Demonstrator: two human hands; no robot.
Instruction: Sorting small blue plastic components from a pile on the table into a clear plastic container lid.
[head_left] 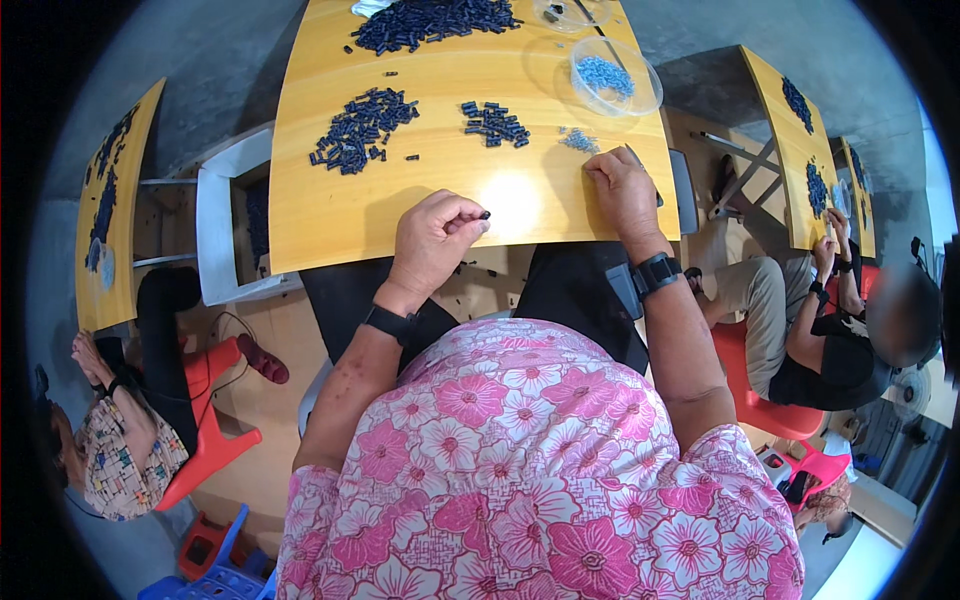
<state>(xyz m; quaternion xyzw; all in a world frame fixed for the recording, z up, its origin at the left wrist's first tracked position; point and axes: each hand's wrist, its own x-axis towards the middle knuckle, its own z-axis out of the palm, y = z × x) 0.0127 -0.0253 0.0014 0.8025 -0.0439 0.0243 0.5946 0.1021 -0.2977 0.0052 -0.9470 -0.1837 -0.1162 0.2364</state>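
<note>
Near the front edge of the yellow table, my left hand [437,238] pinches a small black cylindrical piece [485,215] between thumb and fingers. My right hand [624,192] is to the right, low over the tabletop, its fingertips pressed together. Whatever those fingertips hold, if anything, is too small to make out. Just beyond them lies a little heap of tiny pale blue pieces [578,140]. A small group of black cylindrical pieces [495,124] sits ahead, between my hands, and a larger heap of black pieces [362,130] spreads at the left.
A clear round tub [615,78] with light blue pieces stands at the table's [440,190] right side. The biggest black heap [430,22] lies at the far end. A white open box [222,230] is left of the table. Other people sit at tables on both sides.
</note>
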